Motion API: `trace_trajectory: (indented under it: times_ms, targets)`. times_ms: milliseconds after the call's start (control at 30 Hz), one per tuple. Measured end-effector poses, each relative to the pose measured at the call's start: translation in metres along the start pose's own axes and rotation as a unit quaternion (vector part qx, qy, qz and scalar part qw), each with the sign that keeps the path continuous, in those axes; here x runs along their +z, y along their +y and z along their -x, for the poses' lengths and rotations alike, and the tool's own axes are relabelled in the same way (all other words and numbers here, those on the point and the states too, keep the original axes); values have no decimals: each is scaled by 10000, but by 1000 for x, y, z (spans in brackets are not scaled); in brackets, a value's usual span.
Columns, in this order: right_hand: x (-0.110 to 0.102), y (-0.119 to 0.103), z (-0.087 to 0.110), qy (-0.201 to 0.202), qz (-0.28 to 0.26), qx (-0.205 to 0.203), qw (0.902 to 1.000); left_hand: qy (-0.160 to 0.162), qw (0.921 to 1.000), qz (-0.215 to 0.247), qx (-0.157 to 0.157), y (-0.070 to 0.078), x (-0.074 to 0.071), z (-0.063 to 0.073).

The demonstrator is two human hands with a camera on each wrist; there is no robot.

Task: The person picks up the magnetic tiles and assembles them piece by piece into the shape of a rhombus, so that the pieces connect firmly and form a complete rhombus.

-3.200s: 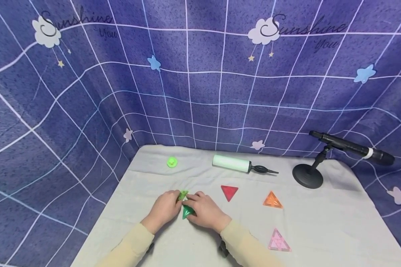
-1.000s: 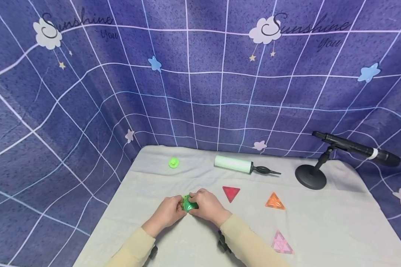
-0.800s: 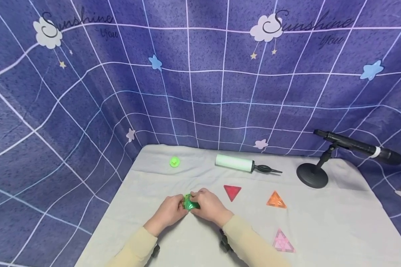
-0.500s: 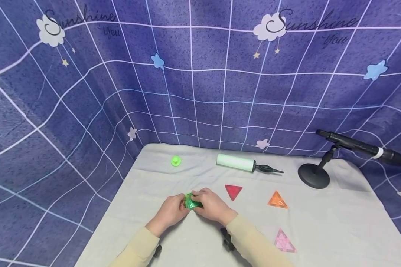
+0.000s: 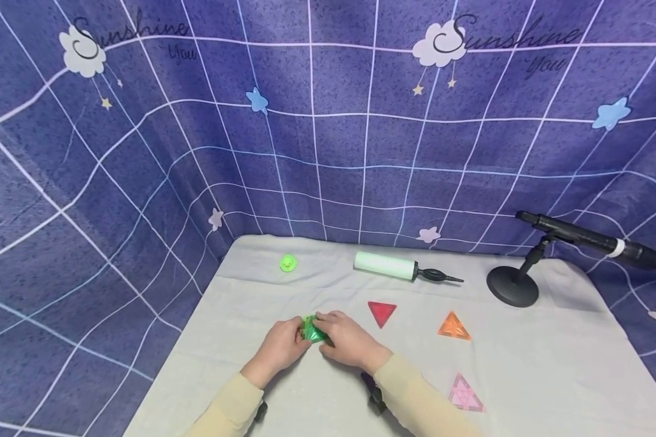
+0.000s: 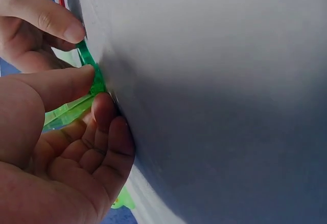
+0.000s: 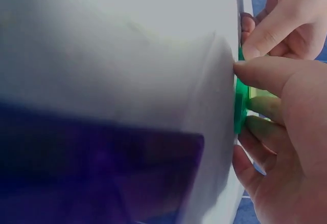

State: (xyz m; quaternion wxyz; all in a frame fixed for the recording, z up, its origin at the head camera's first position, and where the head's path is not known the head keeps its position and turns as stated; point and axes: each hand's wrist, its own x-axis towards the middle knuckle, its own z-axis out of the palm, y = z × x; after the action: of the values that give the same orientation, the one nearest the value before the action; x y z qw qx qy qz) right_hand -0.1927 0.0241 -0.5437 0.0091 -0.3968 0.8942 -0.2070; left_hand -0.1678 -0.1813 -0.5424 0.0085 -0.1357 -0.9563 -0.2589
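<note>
Over there on the left half of the table point(image 5: 311, 394), left of the red triangular tile point(image 5: 381, 313), the person's left hand point(image 5: 281, 345) pinches a light green tile point(image 6: 67, 113) against a dark green tile point(image 5: 314, 334), which the right hand point(image 5: 351, 341) grips between thumb and fingers.

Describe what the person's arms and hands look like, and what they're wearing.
The left hand and right hand are bare, with no gloves or rings visible. Both arms wear plain cream, long fabric sleeves, without visible markings, ending short of the hands. Small black objects show beside the cuffs; their details are too dark to make out.
</note>
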Motion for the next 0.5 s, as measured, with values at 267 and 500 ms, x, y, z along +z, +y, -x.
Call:
trace_trajectory:
  times_ms: [267,500]
  targets:
    - [-4,3,6,-64,-394,194,9990,2,10000,48,-58,1,-1,0]
    - [-16,10,13,27,-322,147,9994,-42,9999,81,-78,1,-2,0]
